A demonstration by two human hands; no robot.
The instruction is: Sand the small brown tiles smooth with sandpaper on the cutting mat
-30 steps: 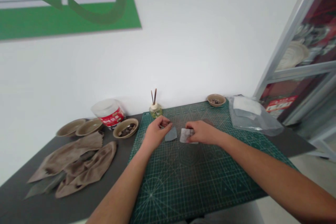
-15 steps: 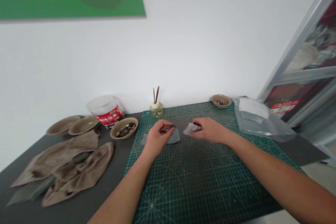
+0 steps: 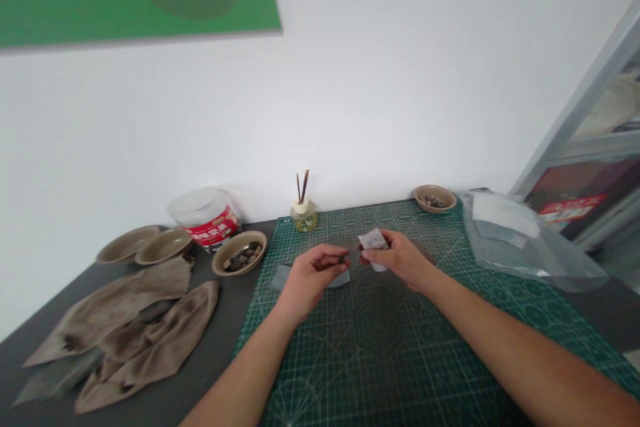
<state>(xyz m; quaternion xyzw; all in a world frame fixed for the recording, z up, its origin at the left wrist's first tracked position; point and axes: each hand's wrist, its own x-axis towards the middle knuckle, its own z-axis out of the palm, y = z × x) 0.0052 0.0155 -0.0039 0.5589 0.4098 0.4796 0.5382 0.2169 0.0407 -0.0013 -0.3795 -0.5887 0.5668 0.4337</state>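
Observation:
My left hand [image 3: 311, 275] hovers over the green cutting mat [image 3: 395, 333], fingers pinched on a small dark piece [image 3: 342, 257]. Under it lies a grey sheet [image 3: 281, 276] flat on the mat. My right hand [image 3: 400, 258] is just to the right, closed on a small pale folded sheet [image 3: 373, 240] that is lifted off the mat. The two hands are close together, fingertips nearly meeting.
A bowl of dark pieces [image 3: 239, 253] sits left of the mat, with two empty bowls [image 3: 143, 246], a red-labelled tub [image 3: 204, 217] and brown cloths [image 3: 125, 320]. A reed diffuser [image 3: 303, 210], another small bowl [image 3: 435, 198] and a plastic bag [image 3: 520, 237] line the back and right.
My right hand has lifted the pale sheet off the mat. My left hand has drawn nearer me with the dark piece pinched. The camera has shifted slightly.

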